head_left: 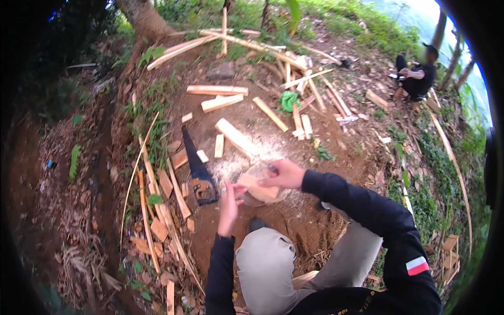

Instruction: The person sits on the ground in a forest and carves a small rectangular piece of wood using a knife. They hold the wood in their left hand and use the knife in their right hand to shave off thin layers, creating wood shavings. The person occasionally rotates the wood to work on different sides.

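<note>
A pale, flat piece of wood (261, 191) with a rounded outline is in front of me, over sawdust-covered ground. My right hand (286, 174) grips its upper right edge, fingers bent over it. At its left edge is my left hand (229, 206), fingers apart and the tips close to or touching the wood; blur hides the exact contact. To the left of that hand lies a handsaw (198, 169) with a dark blade and a wooden handle. A thick plank (235, 137) lies just beyond the piece of wood, its near end in sawdust.
Cut boards (216, 90) and sticks are scattered ahead, near a green plastic bundle (289, 101). Long strips (171, 233) line the left side, beside a ditch. Another person (421, 76) sits at the far right. A tree trunk (144, 21) rises at the back left.
</note>
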{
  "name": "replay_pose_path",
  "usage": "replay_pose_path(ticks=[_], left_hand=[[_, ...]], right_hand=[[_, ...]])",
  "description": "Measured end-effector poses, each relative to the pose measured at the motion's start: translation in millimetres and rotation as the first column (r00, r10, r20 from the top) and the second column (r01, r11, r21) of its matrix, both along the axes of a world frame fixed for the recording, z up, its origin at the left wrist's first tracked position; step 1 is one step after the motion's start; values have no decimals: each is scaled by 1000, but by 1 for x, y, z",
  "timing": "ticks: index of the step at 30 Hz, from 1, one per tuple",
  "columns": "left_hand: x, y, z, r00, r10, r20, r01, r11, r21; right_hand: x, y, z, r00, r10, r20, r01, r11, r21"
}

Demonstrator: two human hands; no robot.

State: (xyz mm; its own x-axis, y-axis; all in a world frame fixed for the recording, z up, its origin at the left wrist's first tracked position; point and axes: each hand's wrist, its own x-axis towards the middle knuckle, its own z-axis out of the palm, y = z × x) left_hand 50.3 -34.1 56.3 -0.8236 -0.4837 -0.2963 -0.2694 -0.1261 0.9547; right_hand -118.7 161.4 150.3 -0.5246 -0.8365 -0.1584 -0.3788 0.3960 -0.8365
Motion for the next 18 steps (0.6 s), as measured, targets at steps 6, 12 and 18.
replay_pose_path(ticks=[6,12,18], left_hand=[[24,-125,-108,888,439,133,-84,440,-894],[23,-111,-117,897,246,367,334,165,-928],[32,-144,-113,909,117,399,401,10,-916]], right_hand=[[-35,33,-27,995,-101,-27,102,994,47],[-45,47,-15,976,-212,51,208,976,66],[-41,34,-5,981,-188,41,187,982,33]])
